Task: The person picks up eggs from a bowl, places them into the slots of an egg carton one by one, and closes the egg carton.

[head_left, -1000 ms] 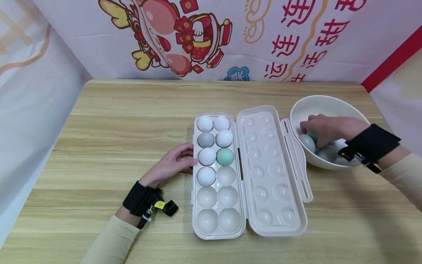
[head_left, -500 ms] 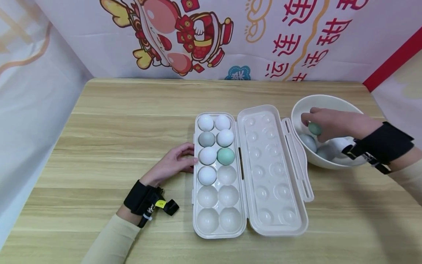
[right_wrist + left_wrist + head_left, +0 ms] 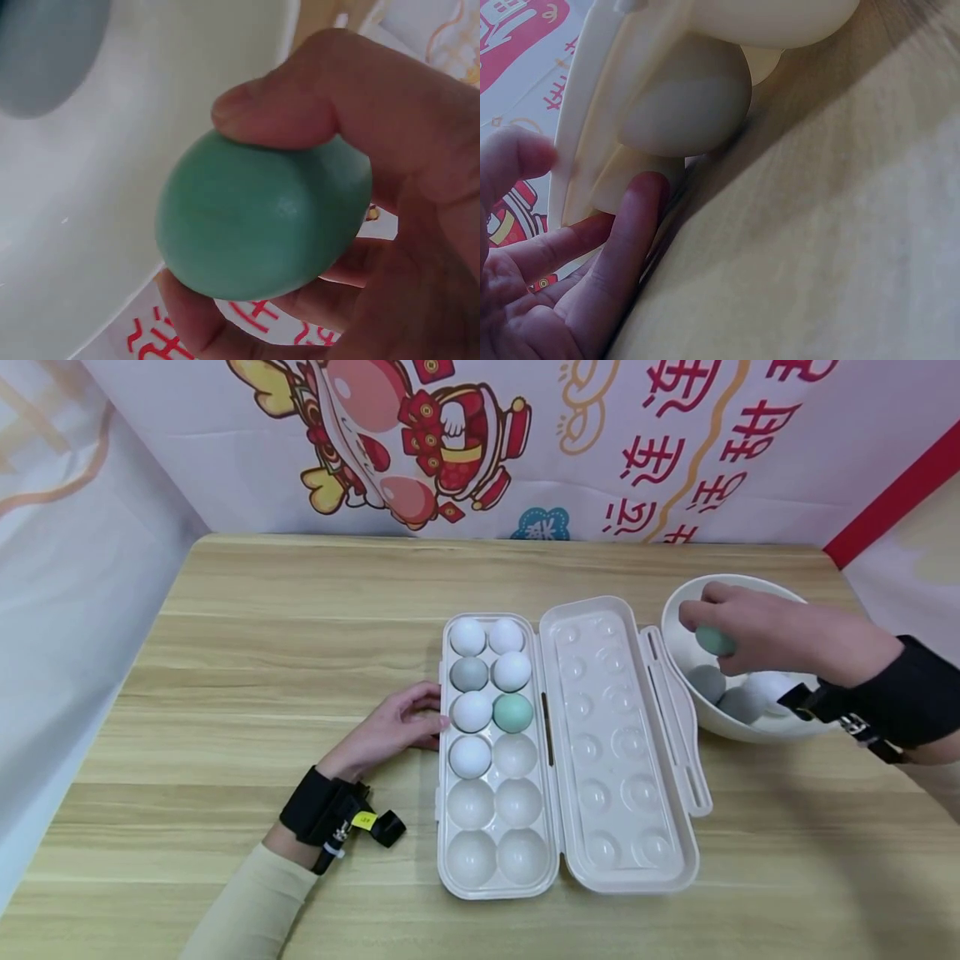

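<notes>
One green egg (image 3: 262,217), smooth matte shell, oval, is pinched in the right hand (image 3: 757,631), thumb and fingers curled round it, held above the bowl (image 3: 678,647). Bowl is round, glossy cream, sits on the worktop (image 3: 262,635) right of the egg box; a few grey and white eggs (image 3: 707,681) lie in it under the hand. Egg box (image 3: 442,793) is cream plastic, twelve dimpled cups, hinged lid (image 3: 615,752) lying open flat between the cups and the bowl. Seven eggs fill the far cups: five white, one grey, one green (image 3: 513,712). Left hand (image 3: 393,731) rests flat, fingers relaxed, touching the box's left wall, holding nothing. Worktop is pale wood grain. Printed banner (image 3: 450,443) behind.
</notes>
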### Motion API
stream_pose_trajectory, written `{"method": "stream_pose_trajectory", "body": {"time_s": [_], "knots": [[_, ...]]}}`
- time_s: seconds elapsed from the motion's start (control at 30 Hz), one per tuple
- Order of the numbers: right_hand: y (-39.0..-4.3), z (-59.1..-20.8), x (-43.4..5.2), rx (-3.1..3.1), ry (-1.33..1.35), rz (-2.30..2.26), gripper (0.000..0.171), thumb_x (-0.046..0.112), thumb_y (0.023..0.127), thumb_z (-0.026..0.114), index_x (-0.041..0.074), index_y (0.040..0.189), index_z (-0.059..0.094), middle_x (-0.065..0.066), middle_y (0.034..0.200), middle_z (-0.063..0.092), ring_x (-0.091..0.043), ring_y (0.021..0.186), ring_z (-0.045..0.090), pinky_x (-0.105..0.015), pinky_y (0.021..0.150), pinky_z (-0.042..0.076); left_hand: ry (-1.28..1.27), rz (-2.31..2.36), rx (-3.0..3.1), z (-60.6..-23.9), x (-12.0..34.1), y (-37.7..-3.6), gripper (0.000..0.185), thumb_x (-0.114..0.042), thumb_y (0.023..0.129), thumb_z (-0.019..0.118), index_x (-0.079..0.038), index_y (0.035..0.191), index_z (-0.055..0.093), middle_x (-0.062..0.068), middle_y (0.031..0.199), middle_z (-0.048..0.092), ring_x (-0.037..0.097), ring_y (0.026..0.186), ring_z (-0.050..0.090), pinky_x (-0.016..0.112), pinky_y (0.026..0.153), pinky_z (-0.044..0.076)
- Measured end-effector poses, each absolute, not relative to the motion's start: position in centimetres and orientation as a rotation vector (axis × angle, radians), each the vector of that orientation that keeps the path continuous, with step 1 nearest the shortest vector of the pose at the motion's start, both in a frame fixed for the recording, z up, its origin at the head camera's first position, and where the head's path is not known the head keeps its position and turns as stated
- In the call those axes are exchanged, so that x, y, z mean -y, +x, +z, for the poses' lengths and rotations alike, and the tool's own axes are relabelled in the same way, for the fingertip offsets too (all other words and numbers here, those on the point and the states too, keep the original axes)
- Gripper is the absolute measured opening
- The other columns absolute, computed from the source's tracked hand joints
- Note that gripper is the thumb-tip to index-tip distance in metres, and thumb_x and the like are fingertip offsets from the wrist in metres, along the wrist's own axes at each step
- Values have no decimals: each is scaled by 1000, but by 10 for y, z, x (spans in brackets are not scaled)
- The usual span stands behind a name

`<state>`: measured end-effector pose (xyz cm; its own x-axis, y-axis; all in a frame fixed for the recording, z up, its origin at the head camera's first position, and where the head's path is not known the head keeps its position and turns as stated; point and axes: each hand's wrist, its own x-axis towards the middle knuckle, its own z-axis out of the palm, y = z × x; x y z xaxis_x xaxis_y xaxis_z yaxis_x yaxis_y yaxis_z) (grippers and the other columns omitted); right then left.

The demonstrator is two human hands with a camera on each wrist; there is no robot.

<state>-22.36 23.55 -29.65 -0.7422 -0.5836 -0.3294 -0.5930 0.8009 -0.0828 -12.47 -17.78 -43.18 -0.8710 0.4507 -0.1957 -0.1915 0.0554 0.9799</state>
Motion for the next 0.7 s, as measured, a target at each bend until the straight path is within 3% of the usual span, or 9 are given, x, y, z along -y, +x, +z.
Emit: {"method": "stream_pose_trajectory", "body": {"time_s": [0.7], "knots": [[-190,-276,-207,-2715,-1141,56,61,3,61,91,14,110,56,-13,106,54,-29,93,52,-41,73,58,230,1877,-1860,-433,178,-126,37,-4,95,59,4,130,48,21,121,53,27,98,61,43,83,56]]}}
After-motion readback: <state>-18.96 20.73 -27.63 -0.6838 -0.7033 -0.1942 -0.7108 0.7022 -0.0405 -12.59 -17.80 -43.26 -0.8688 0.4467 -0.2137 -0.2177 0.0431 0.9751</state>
